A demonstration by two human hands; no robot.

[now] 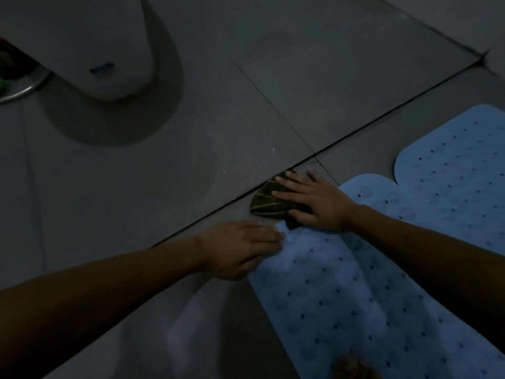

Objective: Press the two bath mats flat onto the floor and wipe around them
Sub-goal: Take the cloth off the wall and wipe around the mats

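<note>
Fingers (284,179) on dark striped cloth (269,203)

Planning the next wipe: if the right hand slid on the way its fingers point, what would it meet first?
The right hand, flat on the dark cloth, points up-left. First comes the dark floor joint just past the cloth, then bare tile; the white toilet base lies much farther on.
</note>
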